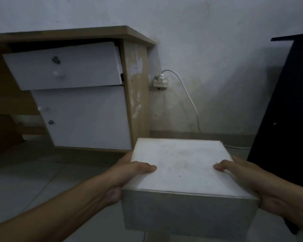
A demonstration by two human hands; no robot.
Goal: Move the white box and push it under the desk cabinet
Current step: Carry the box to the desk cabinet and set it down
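Head view: I hold the square white cardboard box (185, 173) above the tiled floor (24, 180), right of the wooden desk cabinet (87, 109), my left hand (129, 173) and right hand (248, 182) clamping its sides, thumbs on top. It could catch the cabinet's base or snag the white cable (189, 98).
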